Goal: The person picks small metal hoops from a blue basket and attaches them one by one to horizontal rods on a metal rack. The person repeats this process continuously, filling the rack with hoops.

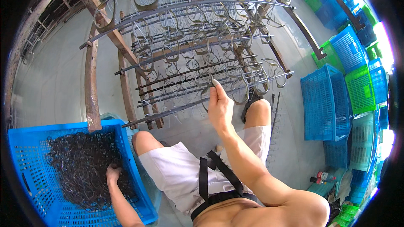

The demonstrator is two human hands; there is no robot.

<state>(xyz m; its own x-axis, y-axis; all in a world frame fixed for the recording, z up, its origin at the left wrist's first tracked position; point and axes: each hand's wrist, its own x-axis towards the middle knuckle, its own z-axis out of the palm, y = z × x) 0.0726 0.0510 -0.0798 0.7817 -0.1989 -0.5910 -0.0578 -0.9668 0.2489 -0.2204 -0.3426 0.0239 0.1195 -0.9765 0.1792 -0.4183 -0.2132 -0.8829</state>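
Observation:
My left hand [112, 174] reaches into a blue plastic basket [139, 185] at the lower left. It rests on a tangled heap of thin dark loops [84, 164], and its fingertips are hidden against the heap. Ahead of me, my right hand [220, 107] is raised to a low rod of the rack, its fingers pinched together on a dark loop shaped like an eyeglass rim [203, 81]. Similar loops, such as a large one [240, 90] just right of that hand, hang along the rods.
The rack has brown upright posts [92, 84] and several tiers of dark rods [176, 54] full of hanging loops. Blue crates [322, 105] and green crates [360, 90] are stacked along the right. Bottles [322, 178] lie at the lower right. My knees flank the rack's near side.

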